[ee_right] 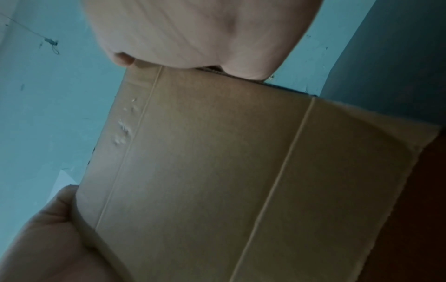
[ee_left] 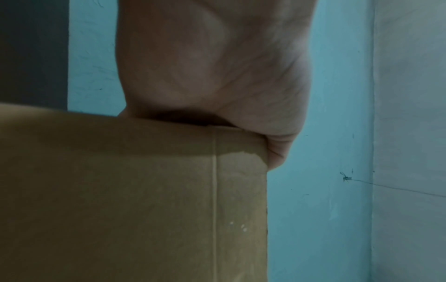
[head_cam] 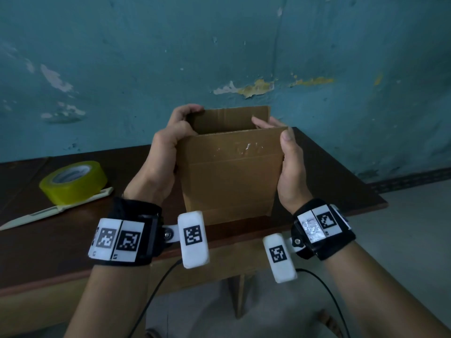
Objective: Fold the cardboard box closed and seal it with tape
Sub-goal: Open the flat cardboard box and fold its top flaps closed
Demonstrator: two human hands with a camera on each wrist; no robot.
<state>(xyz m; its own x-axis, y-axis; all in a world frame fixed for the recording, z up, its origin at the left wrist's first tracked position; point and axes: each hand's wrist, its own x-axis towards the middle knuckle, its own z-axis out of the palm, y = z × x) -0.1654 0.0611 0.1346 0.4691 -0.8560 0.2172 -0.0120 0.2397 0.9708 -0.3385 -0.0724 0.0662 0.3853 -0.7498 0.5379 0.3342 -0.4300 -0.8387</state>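
Note:
A brown cardboard box [head_cam: 229,176] stands upright near the front edge of the dark table, its top open and its flaps standing up. My left hand [head_cam: 170,140] grips its left side, fingers curled over the top edge of the left flap. My right hand [head_cam: 283,152] holds the right side, thumb on the near panel and fingers reaching round the right flap. The left wrist view shows the box [ee_left: 144,190] close up under my palm [ee_left: 212,66]. From the right wrist, the near panel [ee_right: 217,171] fills the view between both hands. A yellow tape roll [head_cam: 73,181] lies at the left.
A cream-coloured utility knife [head_cam: 56,211] lies in front of the tape roll. The dark wooden table [head_cam: 341,181] ends just right of the box, with pale floor beyond. A peeling teal wall [head_cam: 219,57] stands close behind. Cables hang from my wrist units below the table edge.

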